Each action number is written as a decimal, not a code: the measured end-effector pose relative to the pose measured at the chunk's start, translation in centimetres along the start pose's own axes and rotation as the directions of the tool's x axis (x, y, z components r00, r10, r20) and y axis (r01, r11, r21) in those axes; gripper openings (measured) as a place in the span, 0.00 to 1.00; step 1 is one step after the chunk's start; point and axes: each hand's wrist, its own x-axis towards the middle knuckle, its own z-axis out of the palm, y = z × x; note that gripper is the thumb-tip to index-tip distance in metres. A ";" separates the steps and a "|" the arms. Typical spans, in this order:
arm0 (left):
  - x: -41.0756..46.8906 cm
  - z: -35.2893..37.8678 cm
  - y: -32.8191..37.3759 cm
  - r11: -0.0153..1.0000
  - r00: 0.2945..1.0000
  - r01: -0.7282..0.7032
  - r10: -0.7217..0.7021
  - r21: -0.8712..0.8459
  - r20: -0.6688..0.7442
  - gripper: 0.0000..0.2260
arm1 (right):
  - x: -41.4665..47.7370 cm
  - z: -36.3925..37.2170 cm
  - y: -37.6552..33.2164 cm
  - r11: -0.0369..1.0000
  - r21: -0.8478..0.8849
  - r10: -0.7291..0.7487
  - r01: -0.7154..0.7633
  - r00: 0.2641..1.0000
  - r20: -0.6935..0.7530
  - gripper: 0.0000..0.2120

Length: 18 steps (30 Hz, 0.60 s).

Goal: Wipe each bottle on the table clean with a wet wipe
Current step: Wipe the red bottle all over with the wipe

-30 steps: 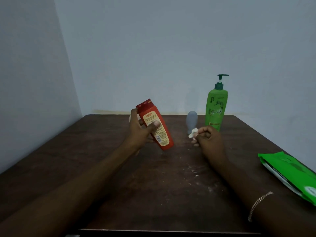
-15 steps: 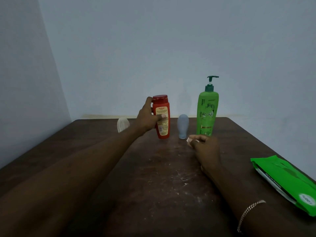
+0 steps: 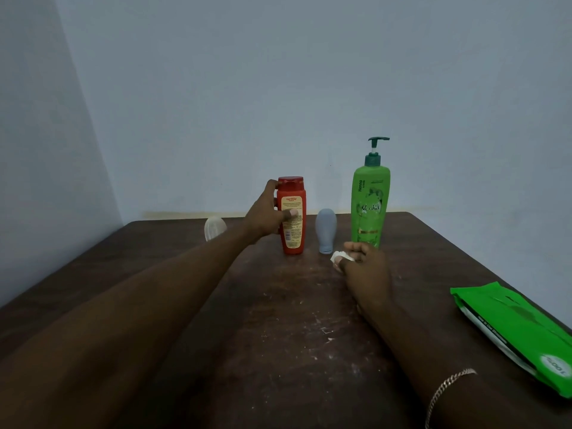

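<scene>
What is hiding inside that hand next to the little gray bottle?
A crumpled white wipe pokes out of the right hand, near the gray bottle. The fingers cover the rest of it.

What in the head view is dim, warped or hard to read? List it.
Head view: the light is dim and bluish, so the table reads almost black; wide-angle distortion tilts the left wall; small print on the red bottle is illegible; the pale bottle at the back left is faint; the wet wipe in the right hand glares white.
</scene>
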 end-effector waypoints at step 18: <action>-2.1 -3.5 1.4 0.933 0.973 -0.080 0.149 0.350 -0.176 0.25 | 0.2 0.0 0.2 0.999 -0.020 0.046 -0.045 0.999 0.012 0.16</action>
